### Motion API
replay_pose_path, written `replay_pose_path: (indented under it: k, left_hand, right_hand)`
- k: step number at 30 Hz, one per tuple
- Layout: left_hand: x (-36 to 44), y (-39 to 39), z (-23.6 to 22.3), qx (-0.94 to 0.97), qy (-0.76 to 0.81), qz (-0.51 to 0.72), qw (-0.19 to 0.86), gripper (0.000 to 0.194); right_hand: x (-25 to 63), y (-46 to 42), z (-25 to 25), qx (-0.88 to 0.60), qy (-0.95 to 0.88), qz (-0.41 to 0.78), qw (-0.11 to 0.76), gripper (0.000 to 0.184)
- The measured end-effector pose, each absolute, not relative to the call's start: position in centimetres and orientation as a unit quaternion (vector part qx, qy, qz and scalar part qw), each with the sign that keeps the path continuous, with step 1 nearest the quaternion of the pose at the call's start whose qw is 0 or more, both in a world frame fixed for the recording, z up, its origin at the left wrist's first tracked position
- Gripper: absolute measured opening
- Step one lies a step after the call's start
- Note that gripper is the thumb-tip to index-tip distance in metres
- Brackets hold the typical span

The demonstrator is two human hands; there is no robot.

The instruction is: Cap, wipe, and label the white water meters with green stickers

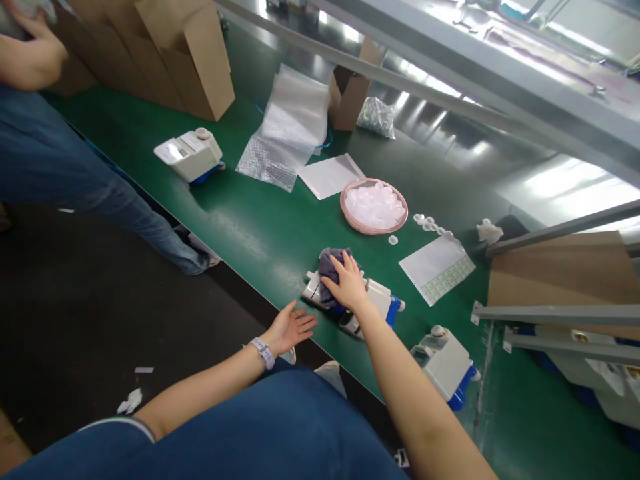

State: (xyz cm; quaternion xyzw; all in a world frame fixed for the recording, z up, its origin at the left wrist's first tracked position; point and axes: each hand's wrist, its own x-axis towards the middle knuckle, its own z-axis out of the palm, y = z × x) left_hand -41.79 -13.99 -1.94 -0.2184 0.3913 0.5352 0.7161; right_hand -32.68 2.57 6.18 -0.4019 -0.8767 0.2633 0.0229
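My right hand point(347, 283) presses a dark grey-purple cloth point(329, 270) down with its fingers spread over it. Under and beside the cloth are white meter-like units with blue bodies; one white housing point(379, 298) shows right of my wrist, and a white part point(313, 288) pokes out on the left. How these parts join is hidden by the hand and cloth. My left hand point(290, 328), a watch on its wrist, hovers by the table's front edge, palm up, fingers apart, holding nothing. Another white-and-blue unit point(445, 363) stands to the right.
On the green table point(240, 220) are a pink basket point(374, 231) of clear plastic caps, bubble wrap bags point(287, 127), white paper point(331, 176), a label sheet point(435, 267) and another white unit point(190, 155). Cardboard boxes point(210, 73) stand behind. Metal bars point(450, 107) cross above. A co-worker's leg point(110, 193) is left.
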Motion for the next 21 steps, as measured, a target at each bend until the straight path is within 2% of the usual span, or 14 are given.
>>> replay_pose_path:
  k: [2,5,7,11,15,19,21]
  left_hand:
    - [-43.1,-13.1,-1.4,-0.222,0.361,0.559,0.713,0.061]
    - [-44.5,-11.6,-0.5,-0.219,0.340,0.556,0.726,0.075]
    - [-45.1,-11.0,-0.1,-0.222,0.332,0.542,0.740,0.079]
    - [-45.4,-11.1,0.2,-0.203,0.296,0.547,0.756,0.072]
    - [-45.5,-11.4,0.1,-0.186,0.342,0.523,0.758,0.071]
    - [-45.6,-11.3,-0.4,-0.151,0.387,0.485,0.770,0.053]
    - [-45.4,-11.2,-0.8,-0.151,0.415,0.475,0.761,0.043]
  right_hand:
    - [-35.3,3.1,4.7,-0.434,-0.877,0.206,-0.014,0.059]
    - [-35.1,0.6,3.1,-0.408,-0.897,0.170,0.005,0.049]
    - [-33.1,-2.3,2.5,-0.363,-0.914,0.178,0.022,0.051]
    - [-28.3,-8.3,1.5,-0.290,-0.927,0.236,0.036,0.057]
    - [-24.4,-11.8,1.7,-0.282,-0.900,0.327,0.060,0.053]
    - [-23.6,-8.8,4.2,-0.363,-0.853,0.331,0.175,0.041]
    - [-25.3,-5.4,5.0,-0.403,-0.836,0.315,0.198,0.039]
